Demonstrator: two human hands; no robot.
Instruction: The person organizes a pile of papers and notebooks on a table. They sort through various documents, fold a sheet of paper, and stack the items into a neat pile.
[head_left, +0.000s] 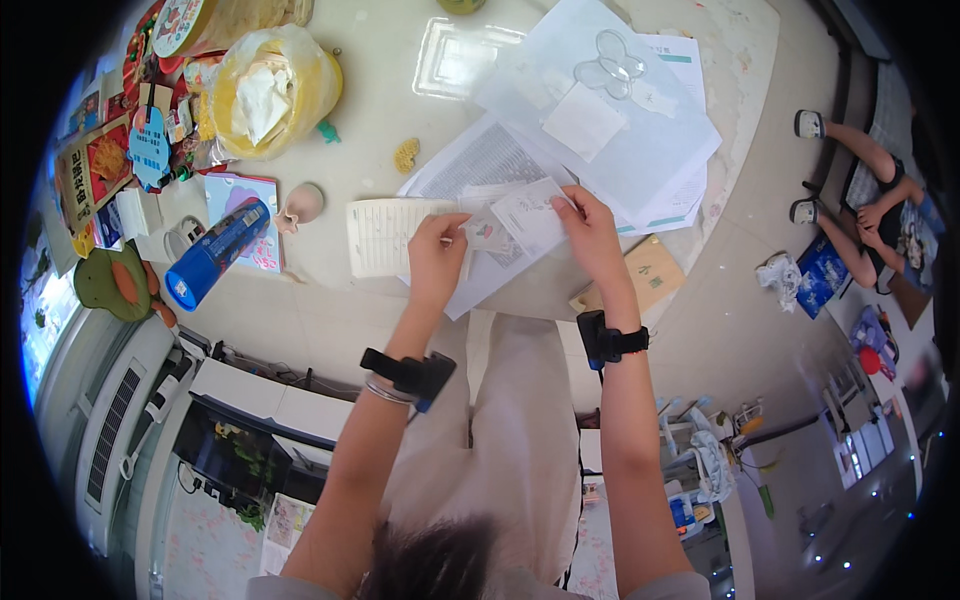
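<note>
My left hand (437, 255) pinches the left edge of a small printed sheet (487, 229) between thumb and fingers. My right hand (589, 225) grips the right corner of a pale paper card (529, 214) bearing drawing and writing. The small papers overlap above larger printed sheets (480, 161). An open lined notebook (379, 238) lies partly under my left hand. Beyond my right hand, a translucent sheet (667, 142) carries a clear butterfly-shaped plastic piece (615, 64) and a square white paper (583, 120). A tan booklet (649, 274) lies beside my right wrist.
A yellow bin with a plastic liner (330, 82), snack packages (97, 165), a blue canister (217, 251), and a small round pinkish container (304, 202) stand or lie at left. A yellow textured piece (406, 155) lies near the papers. Another person (889, 202) sits at far right.
</note>
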